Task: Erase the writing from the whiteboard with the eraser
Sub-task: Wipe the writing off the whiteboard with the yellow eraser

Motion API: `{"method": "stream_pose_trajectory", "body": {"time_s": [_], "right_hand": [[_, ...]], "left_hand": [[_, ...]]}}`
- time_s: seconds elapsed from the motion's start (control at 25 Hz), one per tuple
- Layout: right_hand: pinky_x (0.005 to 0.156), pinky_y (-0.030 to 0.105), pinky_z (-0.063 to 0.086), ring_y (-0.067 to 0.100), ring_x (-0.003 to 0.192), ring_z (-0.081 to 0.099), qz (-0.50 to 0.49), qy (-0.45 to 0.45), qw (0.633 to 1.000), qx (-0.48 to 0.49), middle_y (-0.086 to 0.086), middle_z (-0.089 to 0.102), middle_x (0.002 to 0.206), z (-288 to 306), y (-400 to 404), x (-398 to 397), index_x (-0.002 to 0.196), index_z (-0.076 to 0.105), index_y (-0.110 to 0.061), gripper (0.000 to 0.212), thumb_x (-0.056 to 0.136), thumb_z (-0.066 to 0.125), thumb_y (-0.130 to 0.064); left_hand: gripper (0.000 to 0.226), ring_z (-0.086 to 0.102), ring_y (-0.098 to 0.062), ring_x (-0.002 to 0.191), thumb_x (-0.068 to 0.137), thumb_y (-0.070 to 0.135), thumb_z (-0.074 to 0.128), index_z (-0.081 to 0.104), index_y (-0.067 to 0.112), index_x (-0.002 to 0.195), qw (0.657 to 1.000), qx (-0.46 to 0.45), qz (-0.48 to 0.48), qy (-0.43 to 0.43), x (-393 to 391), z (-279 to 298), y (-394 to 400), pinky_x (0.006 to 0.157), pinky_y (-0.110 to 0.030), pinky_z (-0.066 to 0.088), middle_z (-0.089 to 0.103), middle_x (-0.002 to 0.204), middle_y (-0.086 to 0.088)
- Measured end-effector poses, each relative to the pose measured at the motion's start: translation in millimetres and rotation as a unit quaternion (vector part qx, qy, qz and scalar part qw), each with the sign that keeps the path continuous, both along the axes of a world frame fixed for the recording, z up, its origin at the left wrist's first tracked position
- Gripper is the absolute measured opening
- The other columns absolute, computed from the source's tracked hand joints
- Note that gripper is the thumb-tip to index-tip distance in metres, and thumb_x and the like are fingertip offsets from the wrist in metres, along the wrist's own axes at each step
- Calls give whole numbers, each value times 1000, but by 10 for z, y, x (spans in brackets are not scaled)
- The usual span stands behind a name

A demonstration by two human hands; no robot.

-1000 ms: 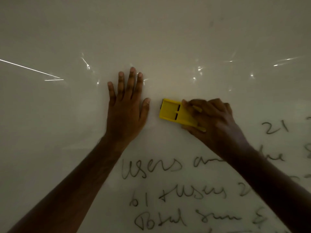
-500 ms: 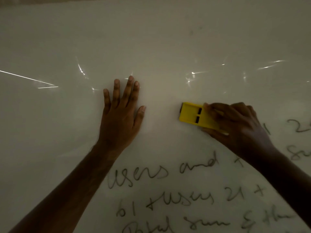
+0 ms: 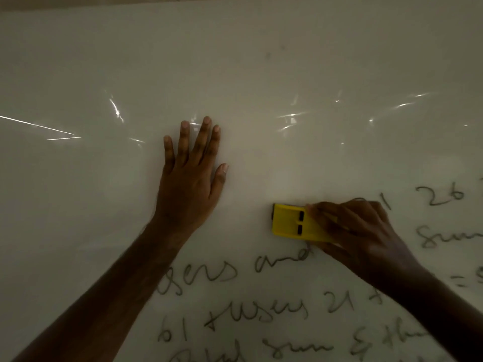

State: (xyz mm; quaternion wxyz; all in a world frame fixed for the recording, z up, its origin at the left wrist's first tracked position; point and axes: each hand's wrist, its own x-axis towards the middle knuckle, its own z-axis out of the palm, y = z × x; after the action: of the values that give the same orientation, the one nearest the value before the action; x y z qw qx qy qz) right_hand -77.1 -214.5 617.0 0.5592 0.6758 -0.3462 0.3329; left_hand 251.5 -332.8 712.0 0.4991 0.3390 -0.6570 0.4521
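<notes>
A white whiteboard (image 3: pixel 261 74) fills the view in dim light. Dark handwritten lines (image 3: pixel 235 317) cover its lower middle and right, including "sers and", "61 + users 21" and numbers at the right edge. My right hand (image 3: pixel 358 239) grips a yellow eraser (image 3: pixel 287 223) pressed flat on the board just above the word "and"; its right end is hidden under my fingers. My left hand (image 3: pixel 190 178) lies flat on the board to the eraser's left, fingers spread, holding nothing.
The board's upper and left areas carry no writing, only bright light reflections (image 3: pixel 290 118) and a streak (image 3: pixel 39 125). The top edge of the board (image 3: pixel 235 2) shows along the frame's top.
My right hand has slid the eraser to the right and downward toward the top written line. The left hand stays flat on the board. The view has shifted slightly.
</notes>
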Motion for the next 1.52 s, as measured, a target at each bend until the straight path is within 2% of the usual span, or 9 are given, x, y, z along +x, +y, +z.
{"method": "stream_pose_trajectory", "body": {"time_s": [0.12, 0.28, 0.6, 0.8, 1.0, 1.16, 1.28, 1.36, 1.52], "right_hand": [[84, 50, 45, 35, 106, 56, -11, -61, 998, -11, 4, 59, 139, 265, 14, -138, 152, 50, -19, 63, 97, 65, -44], [88, 51, 45, 31, 113, 52, 13, -101, 995, -12, -1, 55, 141, 471, -84, 48, 152, 51, -19, 65, 95, 66, -47], [91, 47, 44, 29, 113, 56, 2, -35, 999, 4, 2, 62, 138, -78, 65, -337, 151, 52, -18, 55, 104, 55, -47], [87, 50, 45, 35, 110, 57, -25, -103, 994, -15, 5, 60, 139, 210, 155, -642, 152, 52, -19, 61, 98, 63, -47], [90, 48, 45, 32, 116, 54, 26, -166, 986, -2, 3, 58, 141, 382, 13, -401, 153, 51, -19, 65, 95, 67, -46], [92, 48, 45, 31, 116, 57, 28, -116, 993, 19, 0, 59, 142, -21, 35, -391, 153, 51, -22, 63, 97, 67, -45], [90, 47, 44, 32, 116, 57, -5, -78, 997, 25, 1, 59, 142, -197, 148, -707, 153, 51, -21, 56, 103, 53, -48], [89, 50, 44, 36, 114, 59, -17, -110, 994, 18, 3, 61, 141, -131, 217, -920, 150, 54, -21, 56, 104, 51, -51], [89, 54, 47, 36, 114, 56, 22, -213, 977, -4, 4, 59, 138, 240, 228, -989, 148, 56, -19, 59, 96, 68, -44]], "left_hand": [[68, 6, -39, 168, 115, 45, 30, 18, 14, 173, 1000, 5, -2, -2, -55, 3, 11, 135, -62, 6, 12, 182, -8], [68, 8, -39, 168, 114, 46, 30, 19, 13, 173, 1000, 4, 1, -4, -197, 9, 37, 135, -61, 5, 12, 182, -9], [73, 4, -39, 168, 113, 48, 30, 14, 9, 173, 999, 23, -18, -16, -376, -32, 104, 136, -59, 4, 10, 182, -10], [75, 2, -38, 168, 113, 48, 31, 13, 7, 173, 999, 28, -17, -21, -518, -87, 122, 136, -59, 6, 9, 182, -12], [75, 4, -39, 168, 114, 48, 30, 13, 6, 173, 1000, 16, -12, -15, -726, -74, 143, 135, -60, 7, 9, 182, -12], [74, 3, -40, 168, 113, 47, 31, 13, 7, 173, 999, 22, -31, -10, -836, -67, 186, 136, -60, 5, 9, 182, -11], [75, 1, -40, 168, 113, 48, 29, 11, 7, 173, 999, 33, -28, -17, -842, -59, 203, 136, -58, 2, 7, 182, -11], [75, 0, -39, 168, 113, 49, 28, 11, 8, 173, 999, 38, -25, -19, -840, -60, 207, 136, -57, 1, 7, 182, -10], [76, 0, -38, 168, 113, 52, 25, 10, 8, 173, 999, 35, -14, -12, -970, -86, 226, 136, -59, 2, 6, 182, -11]]}}
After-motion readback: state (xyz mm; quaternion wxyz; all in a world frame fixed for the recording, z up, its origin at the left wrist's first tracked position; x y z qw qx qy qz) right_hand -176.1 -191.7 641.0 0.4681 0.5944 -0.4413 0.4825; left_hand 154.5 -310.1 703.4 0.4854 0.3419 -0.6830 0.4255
